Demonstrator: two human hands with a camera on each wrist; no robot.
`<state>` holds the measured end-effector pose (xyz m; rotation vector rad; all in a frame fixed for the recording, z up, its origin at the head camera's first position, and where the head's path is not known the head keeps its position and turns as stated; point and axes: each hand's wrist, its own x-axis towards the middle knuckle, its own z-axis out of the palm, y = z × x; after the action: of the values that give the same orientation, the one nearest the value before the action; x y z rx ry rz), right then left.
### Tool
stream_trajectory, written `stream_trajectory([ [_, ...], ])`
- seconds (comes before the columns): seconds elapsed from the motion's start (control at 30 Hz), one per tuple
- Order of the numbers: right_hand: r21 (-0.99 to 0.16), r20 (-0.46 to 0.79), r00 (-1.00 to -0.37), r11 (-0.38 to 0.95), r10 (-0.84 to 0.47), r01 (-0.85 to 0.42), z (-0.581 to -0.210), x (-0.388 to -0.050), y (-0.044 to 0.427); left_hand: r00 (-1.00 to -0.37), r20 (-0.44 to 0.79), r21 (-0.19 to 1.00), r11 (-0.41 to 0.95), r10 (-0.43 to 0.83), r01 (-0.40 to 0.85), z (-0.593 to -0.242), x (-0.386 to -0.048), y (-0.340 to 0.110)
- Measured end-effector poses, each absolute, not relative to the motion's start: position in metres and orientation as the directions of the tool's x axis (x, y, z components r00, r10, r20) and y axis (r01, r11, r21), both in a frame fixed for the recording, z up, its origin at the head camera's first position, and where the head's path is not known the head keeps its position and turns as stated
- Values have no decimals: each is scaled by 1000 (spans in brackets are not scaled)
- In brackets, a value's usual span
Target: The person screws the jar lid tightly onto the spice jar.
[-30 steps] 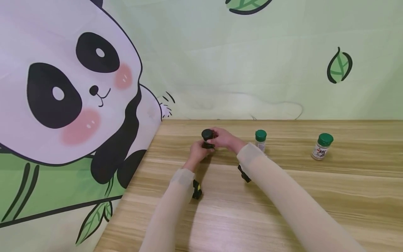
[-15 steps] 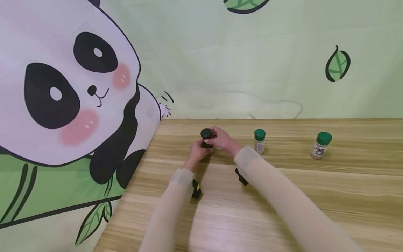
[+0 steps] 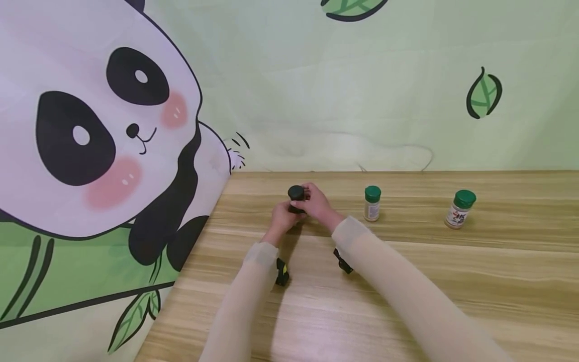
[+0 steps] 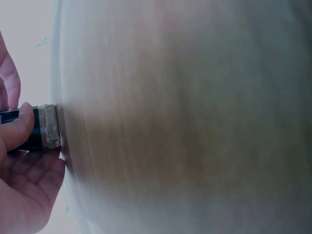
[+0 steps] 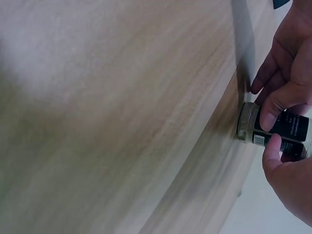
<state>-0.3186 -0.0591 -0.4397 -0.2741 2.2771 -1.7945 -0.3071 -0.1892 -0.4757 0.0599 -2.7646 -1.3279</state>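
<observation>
A small spice jar (image 3: 296,192) with a black cap stands upright toward the back left of the table. Its label is dark with white print and a barcode, and its clear base (image 5: 247,122) meets the wood in the right wrist view. Low on the jar, my left hand (image 3: 282,218) grips the body, its thumb across the label in the left wrist view. My right hand (image 3: 318,203) holds the jar higher up, from the right, near the cap. Fingers hide much of the body in the head view.
Two green-capped spice jars stand to the right, a nearer one (image 3: 372,203) and a farther one (image 3: 460,209). The wooden table (image 3: 407,306) ends at a pale green panda-print backdrop (image 3: 339,90) behind and on the left.
My right wrist and forearm have swung slightly left, uncovering more of the nearer green-capped jar. The left hand and the black-capped jar have stayed almost in place.
</observation>
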Motion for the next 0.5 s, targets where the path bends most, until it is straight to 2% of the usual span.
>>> stream_trajectory([
  [0.3, -987, -69, -965, 157, -255, 29, -440, -314, -62, -998, 14, 795, 605, -69, -31, -478, -313, -192],
  [0.4, -988, -79, -957, 151, -279, 38, -442, -315, -61, -999, 28, 804, 595, -35, 1, -506, -335, -205],
  [0.5, -985, -94, -933, 166, -348, 38, -442, -318, -57, -995, 92, 784, 619, -31, 53, -550, -364, -218],
])
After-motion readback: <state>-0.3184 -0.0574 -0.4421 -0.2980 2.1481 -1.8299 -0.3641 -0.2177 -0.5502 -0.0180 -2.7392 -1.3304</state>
